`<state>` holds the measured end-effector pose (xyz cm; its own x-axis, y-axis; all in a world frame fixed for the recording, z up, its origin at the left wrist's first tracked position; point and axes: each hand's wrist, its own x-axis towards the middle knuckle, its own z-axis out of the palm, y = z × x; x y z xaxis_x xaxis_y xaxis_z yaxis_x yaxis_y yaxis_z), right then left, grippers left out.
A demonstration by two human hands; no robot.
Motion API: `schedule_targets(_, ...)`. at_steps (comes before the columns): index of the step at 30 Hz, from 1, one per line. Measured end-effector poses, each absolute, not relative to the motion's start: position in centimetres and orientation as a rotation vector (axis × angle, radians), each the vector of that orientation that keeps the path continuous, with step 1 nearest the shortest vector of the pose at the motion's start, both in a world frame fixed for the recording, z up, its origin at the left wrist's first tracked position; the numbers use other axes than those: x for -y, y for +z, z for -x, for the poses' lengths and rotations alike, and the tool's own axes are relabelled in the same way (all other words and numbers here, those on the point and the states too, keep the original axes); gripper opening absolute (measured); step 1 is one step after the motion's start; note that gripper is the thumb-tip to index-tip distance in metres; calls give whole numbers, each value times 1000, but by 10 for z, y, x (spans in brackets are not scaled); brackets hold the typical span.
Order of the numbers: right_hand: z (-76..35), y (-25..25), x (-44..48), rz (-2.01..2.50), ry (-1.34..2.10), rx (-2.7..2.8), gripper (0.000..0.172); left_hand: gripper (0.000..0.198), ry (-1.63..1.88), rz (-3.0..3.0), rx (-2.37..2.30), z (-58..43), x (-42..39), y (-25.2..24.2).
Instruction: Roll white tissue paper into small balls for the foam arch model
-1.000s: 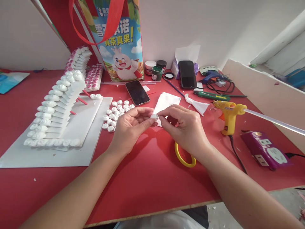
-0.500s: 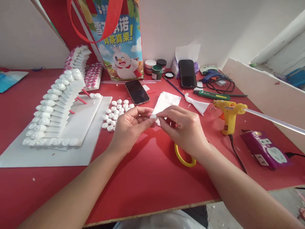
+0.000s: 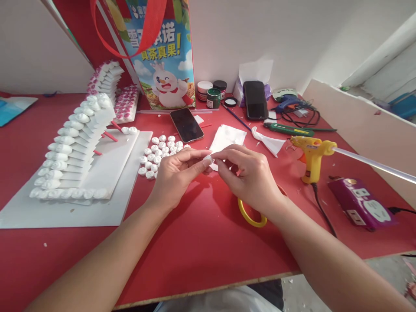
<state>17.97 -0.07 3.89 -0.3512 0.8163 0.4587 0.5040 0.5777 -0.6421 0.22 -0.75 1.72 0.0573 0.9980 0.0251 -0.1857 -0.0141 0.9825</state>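
Note:
Between the thumb and fingers of my left hand (image 3: 177, 175) is a small rolled white paper rose (image 3: 208, 159). My right hand (image 3: 248, 175) is closed in a pinch at the right edge of that rose, its fingertips partly hiding the paper. Just behind my fingers lies a stack of white tissue paper (image 3: 227, 138). To the left of my left hand sit several finished white paper roses (image 3: 157, 151) in a cluster on the red table (image 3: 195, 251). Yellow-handled scissors (image 3: 251, 219) rest partly under my right wrist.
On the left, a curved piece covered with white roses (image 3: 65, 149) stands on a white board (image 3: 97, 216). A phone (image 3: 186, 125), paint jars (image 3: 213, 99) and a printed bag (image 3: 162, 56) are behind. A yellow glue gun (image 3: 312, 158) and purple power strip (image 3: 362, 203) occupy the right.
The fingers of my right hand have shifted slightly at the rose's edge, and more of the rose shows between my hands. The other things stay put.

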Motion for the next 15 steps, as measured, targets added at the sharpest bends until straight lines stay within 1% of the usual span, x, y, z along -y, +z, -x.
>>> schedule_targets(5,-180,39,1,1065,550,1999,20,17,1262,-1100,-1012,-2,6,17)
schedule_targets(15,-180,39,1,1063,536,2003,20,17,1251,-1093,-986,-1,6,11)
